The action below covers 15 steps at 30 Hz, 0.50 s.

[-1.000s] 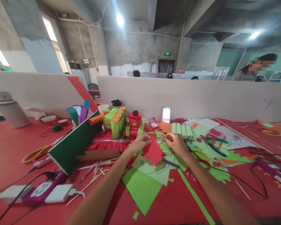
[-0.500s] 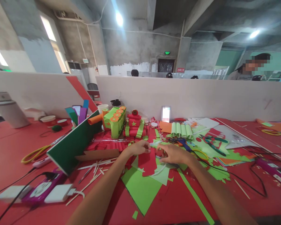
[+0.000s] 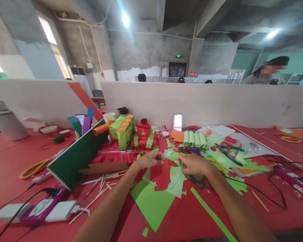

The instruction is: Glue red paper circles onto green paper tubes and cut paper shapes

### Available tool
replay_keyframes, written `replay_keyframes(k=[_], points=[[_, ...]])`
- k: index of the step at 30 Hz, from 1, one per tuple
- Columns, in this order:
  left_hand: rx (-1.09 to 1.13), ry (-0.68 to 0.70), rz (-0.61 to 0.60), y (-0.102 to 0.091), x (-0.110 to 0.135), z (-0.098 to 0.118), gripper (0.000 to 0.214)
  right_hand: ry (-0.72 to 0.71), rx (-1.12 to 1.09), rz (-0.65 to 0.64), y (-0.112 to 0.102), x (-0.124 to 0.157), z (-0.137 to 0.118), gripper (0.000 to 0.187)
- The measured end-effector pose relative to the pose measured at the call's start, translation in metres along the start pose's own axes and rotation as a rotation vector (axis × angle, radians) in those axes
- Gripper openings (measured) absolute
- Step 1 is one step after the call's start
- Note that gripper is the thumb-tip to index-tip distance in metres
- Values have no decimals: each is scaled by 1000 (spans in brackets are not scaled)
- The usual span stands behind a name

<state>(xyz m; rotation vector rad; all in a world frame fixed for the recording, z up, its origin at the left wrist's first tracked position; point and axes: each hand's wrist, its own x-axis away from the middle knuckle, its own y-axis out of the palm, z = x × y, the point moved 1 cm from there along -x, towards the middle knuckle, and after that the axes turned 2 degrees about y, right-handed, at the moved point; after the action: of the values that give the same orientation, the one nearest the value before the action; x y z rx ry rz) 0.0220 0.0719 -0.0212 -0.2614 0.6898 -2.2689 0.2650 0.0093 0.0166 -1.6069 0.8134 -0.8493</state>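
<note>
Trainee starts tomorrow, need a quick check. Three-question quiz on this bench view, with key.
1. What holds the red, roughly rectangular paper sheet? A) right hand; B) left hand; C) neither.
2. How many pale green cylindrical paper rolls sit side by side?
3. True or false: the green-handled hand tool lies to the right of those rolls in the picture.

Key: 1. B; 2. Four; 3. True

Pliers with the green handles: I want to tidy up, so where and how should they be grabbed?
Probably by the green handles, reaching in from above on the near right side with the right hand. The pliers lie open, handles spread rightward and working end leftward, so squeezing both handles together should close them.
</note>
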Motion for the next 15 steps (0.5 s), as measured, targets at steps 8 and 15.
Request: replay_keyframes(k=[8, 15], points=[[-43, 16, -15, 4, 2, 4, 26, -123, -242, 79, -10, 0, -15, 15], [-111, 57, -14, 8, 4, 1, 13, -668, -701, 198, -47, 63, -88, 66]])
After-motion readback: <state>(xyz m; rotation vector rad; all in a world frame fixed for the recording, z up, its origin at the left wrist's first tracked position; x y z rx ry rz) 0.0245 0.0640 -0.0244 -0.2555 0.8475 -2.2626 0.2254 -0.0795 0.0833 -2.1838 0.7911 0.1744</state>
